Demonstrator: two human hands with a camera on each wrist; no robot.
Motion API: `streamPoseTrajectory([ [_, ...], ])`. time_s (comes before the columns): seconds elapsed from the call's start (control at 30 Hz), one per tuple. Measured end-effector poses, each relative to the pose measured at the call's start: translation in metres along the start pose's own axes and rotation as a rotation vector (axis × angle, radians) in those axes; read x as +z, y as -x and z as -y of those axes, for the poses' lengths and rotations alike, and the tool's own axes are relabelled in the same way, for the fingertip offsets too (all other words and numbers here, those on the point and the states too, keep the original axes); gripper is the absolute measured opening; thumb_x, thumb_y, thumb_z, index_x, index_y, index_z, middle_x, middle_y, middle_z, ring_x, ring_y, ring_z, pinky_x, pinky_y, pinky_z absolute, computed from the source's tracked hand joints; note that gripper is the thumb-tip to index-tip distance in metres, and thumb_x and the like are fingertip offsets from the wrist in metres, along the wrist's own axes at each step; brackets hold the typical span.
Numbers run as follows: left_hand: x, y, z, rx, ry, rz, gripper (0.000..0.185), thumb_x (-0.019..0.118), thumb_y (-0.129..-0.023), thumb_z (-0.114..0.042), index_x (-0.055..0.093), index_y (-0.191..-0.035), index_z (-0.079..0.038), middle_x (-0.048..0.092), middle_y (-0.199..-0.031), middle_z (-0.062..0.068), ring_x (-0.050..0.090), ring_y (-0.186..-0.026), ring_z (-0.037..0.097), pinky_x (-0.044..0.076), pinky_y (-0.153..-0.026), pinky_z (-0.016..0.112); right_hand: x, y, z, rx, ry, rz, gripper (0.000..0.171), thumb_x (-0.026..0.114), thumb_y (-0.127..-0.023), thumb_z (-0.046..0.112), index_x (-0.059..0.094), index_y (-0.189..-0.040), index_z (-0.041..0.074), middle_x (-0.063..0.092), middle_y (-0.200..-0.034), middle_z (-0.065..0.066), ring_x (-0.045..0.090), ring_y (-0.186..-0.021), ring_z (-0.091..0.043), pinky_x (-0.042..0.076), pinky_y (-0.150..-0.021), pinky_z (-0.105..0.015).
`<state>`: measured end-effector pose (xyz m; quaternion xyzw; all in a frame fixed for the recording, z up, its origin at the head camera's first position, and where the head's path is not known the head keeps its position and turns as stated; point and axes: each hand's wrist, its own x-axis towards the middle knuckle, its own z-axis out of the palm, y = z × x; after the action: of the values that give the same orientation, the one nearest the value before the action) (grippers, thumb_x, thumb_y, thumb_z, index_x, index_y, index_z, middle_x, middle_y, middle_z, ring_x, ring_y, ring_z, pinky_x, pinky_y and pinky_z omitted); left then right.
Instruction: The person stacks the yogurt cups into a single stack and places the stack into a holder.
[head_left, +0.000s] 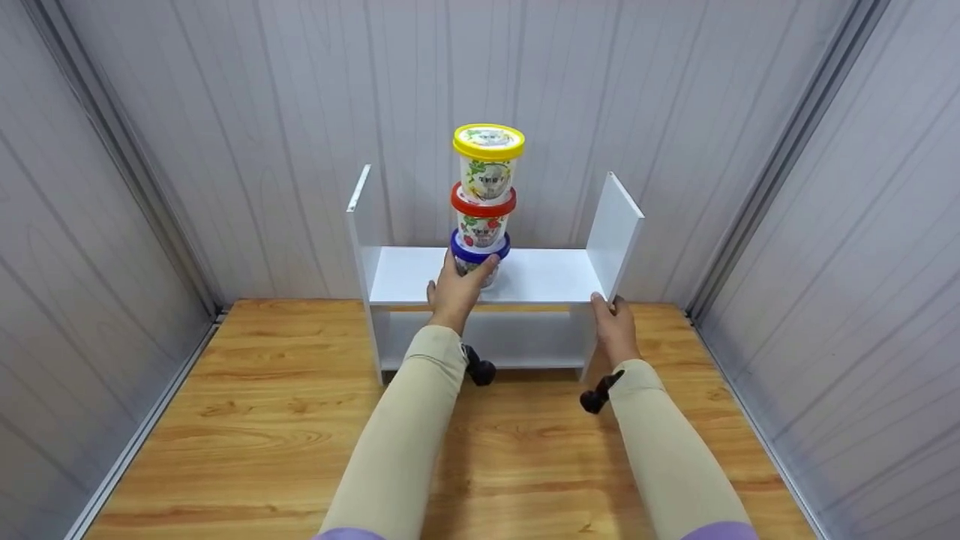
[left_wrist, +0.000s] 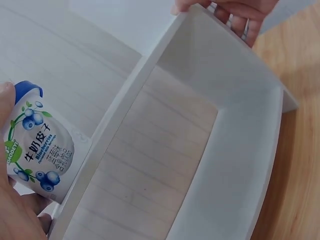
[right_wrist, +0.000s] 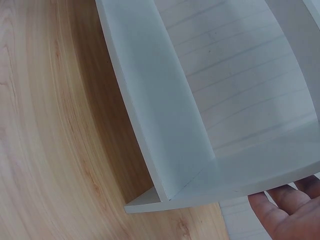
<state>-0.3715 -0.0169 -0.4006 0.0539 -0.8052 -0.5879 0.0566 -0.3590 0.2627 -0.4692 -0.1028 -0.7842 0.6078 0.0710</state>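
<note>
Three printed cups stand stacked on the upper board of a small white shelf (head_left: 540, 276): a blue-lidded cup (head_left: 480, 253) at the bottom, a red-lidded cup (head_left: 483, 217) on it, a yellow-lidded cup (head_left: 487, 161) on top. My left hand (head_left: 455, 289) grips the blue-lidded cup (left_wrist: 39, 150) around its lower body. My right hand (head_left: 613, 322) holds the front edge of the shelf's right side panel (head_left: 615, 232), thumb on one side and fingers on the other. In the left wrist view the right hand (left_wrist: 235, 12) shows at the panel's edge. The right wrist view shows the right hand (right_wrist: 287, 215) under the shelf (right_wrist: 165, 125).
The shelf stands on a wooden floor (head_left: 262, 420) against grey panelled walls (head_left: 225, 135) that close in on the left, back and right. A lower shelf board (head_left: 517, 349) lies beneath the upper one. Metal floor rails (head_left: 150, 427) run along both sides.
</note>
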Motion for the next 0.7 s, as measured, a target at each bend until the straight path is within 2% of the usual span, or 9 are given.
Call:
streamPoseTrajectory([
  [0.2, 0.001, 0.003, 0.003, -0.01, -0.052, -0.034, 0.101, 0.064, -0.085, -0.07, 0.021, -0.163, -0.022, 0.042, -0.158, 0.003, 0.03, -0.149, 0.024, -0.003, -0.124, 0.046, 0.003, 0.001, -0.002, -0.048, -0.02, 0.0, 0.074, 0.046, -0.104, 0.047, 0.026, -0.156, -0.002, 0.033, -0.157, -0.026, 0.034, -0.145, -0.038, 0.031, -0.119, -0.05],
  [0.43, 0.0, 0.006, 0.008, 0.017, -0.102, -0.051, 0.106, 0.063, -0.085, -0.071, 0.014, -0.164, -0.019, 0.04, -0.16, 0.006, 0.029, -0.15, 0.024, 0.0, -0.124, 0.047, 0.006, 0.0, 0.0, -0.034, 0.004, 0.012, 0.077, 0.046, -0.103, 0.051, 0.024, -0.158, 0.0, 0.032, -0.158, -0.025, 0.035, -0.144, -0.038, 0.032, -0.118, -0.052],
  [0.57, 0.0, 0.008, 0.013, 0.045, -0.177, -0.041, 0.111, 0.063, -0.084, -0.072, 0.012, -0.163, -0.014, 0.037, -0.161, 0.009, 0.029, -0.15, 0.025, 0.001, -0.125, 0.047, 0.003, 0.0, 0.0, -0.02, 0.057, 0.022, 0.078, 0.045, -0.103, 0.053, 0.026, -0.157, 0.0, 0.034, -0.157, -0.025, 0.037, -0.143, -0.038, 0.034, -0.116, -0.052],
  [0.7, -0.001, 0.013, 0.022, 0.068, -0.275, -0.041, 0.113, 0.06, -0.084, -0.075, 0.011, -0.163, -0.01, 0.032, -0.163, 0.014, 0.024, -0.152, 0.029, -0.003, -0.125, 0.048, -0.003, 0.004, 0.002, -0.016, 0.18, 0.033, 0.081, 0.041, -0.103, 0.058, 0.029, -0.154, -0.004, 0.038, -0.154, -0.027, 0.041, -0.14, -0.04, 0.037, -0.114, -0.053],
])
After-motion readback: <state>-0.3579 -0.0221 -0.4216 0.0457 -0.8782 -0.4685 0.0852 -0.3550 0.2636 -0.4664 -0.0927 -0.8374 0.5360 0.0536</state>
